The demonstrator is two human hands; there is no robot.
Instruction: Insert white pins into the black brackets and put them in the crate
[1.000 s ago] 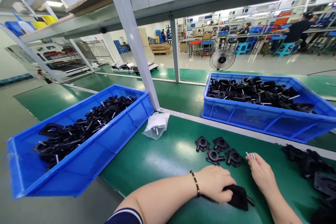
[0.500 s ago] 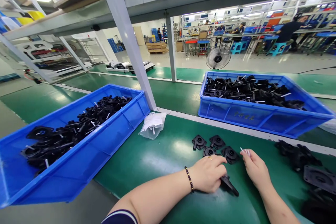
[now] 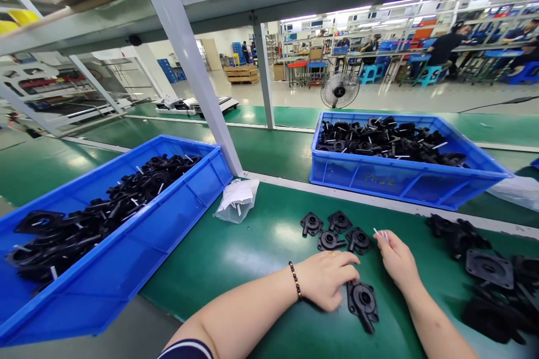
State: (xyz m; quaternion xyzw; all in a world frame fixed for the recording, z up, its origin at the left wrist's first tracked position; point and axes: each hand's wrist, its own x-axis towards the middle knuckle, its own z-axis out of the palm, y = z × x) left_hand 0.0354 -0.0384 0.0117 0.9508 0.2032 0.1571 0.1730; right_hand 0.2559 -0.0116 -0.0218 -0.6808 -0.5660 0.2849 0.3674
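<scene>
My left hand (image 3: 330,279), with a beaded bracelet at its wrist, is over the green table, fingers apart, beside a black housing (image 3: 363,303) that lies flat with its spout toward me. To the right, my right hand (image 3: 394,255) pinches small white pins (image 3: 381,234) between thumb and fingers. Several more black housings (image 3: 357,240) lie grouped just beyond my left hand. A pile of black parts (image 3: 490,269) rests on the table at the right.
Blue bin (image 3: 168,241) at the left and blue bin (image 3: 404,179) at the back right hold black parts with white pins. A plastic bag (image 3: 238,199) lies by the metal post (image 3: 189,61). A fan (image 3: 339,91) stands beyond.
The black housing by my left hand has gone from tilted in its fingers to flat on the table, and the fingers have released it. The whole view has shifted slightly.
</scene>
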